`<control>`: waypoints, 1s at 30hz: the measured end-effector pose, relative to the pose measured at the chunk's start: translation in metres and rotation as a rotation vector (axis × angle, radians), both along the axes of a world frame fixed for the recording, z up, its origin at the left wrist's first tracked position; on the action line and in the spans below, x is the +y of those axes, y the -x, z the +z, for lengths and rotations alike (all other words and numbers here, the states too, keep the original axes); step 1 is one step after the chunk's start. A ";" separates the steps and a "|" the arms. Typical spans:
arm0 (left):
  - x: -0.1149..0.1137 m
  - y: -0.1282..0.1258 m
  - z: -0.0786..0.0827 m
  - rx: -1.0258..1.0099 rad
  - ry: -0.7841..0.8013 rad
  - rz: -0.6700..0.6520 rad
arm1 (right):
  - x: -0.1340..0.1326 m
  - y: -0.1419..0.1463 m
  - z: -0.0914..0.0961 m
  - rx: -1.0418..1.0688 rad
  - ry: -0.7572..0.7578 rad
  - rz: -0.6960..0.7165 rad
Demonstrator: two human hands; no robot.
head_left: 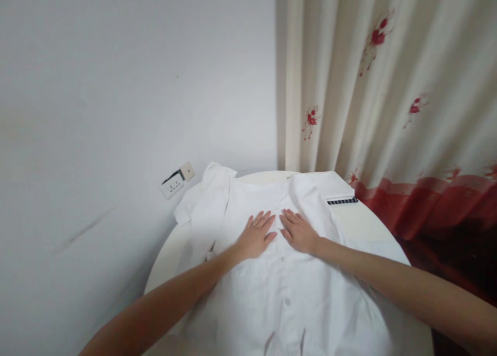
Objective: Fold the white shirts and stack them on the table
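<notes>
A white short-sleeved garment with buttons down its front (256, 288) lies spread over a round table. Both hands rest flat on its upper part, close together on either side of the button line. My left hand (257, 235) has its fingers stretched out and slightly apart, pointing up and to the right. Its palm presses on the cloth and holds nothing. My right hand (300, 232) also lies open on the cloth, fingers pointing up and to the left. The garment's sleeves fan out to the left and right, and its lower part runs out of view at the bottom.
The white round table (373, 219) stands against a pale wall (135, 61) with a power socket (172, 186) at left. A cream curtain (330, 61) with red flowers hangs at right. A dark striped strip (342, 201) pokes out under the right sleeve.
</notes>
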State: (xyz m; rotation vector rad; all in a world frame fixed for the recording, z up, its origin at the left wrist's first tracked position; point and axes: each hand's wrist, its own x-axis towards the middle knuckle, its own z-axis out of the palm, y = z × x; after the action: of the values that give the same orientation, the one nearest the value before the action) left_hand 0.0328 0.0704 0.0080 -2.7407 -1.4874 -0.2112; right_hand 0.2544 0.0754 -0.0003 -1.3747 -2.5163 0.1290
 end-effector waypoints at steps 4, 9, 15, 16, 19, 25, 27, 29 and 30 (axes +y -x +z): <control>-0.050 0.010 0.006 0.043 0.060 -0.128 | -0.049 -0.015 -0.003 -0.011 0.059 0.104; -0.105 0.016 0.015 0.084 0.180 -0.201 | -0.103 -0.029 -0.002 -0.003 0.090 0.147; -0.159 0.019 0.036 0.041 0.325 -0.200 | -0.153 -0.040 0.009 -0.014 0.191 0.178; -0.168 0.021 0.041 0.008 0.337 -0.204 | -0.160 -0.043 0.012 0.005 0.206 0.192; -0.199 0.031 0.053 -0.184 0.313 -0.204 | -0.181 -0.054 0.019 0.114 0.182 0.234; -0.253 0.063 0.048 -0.326 0.131 -0.186 | -0.216 -0.085 0.029 0.341 0.059 0.336; -0.261 0.070 0.042 -0.307 0.037 -0.136 | -0.227 -0.091 0.032 0.352 0.051 0.389; -0.264 0.071 0.036 -0.264 -0.009 -0.129 | -0.237 -0.092 0.037 0.322 0.056 0.494; -0.263 0.070 0.035 -0.240 -0.015 -0.139 | -0.242 -0.090 0.038 0.294 0.058 0.541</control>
State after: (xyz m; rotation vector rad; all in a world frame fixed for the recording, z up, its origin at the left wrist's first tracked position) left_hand -0.0368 -0.1931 0.0429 -2.8933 -1.3312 -0.5706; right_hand 0.3448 -0.1668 0.0378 -0.6012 -2.5676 0.4732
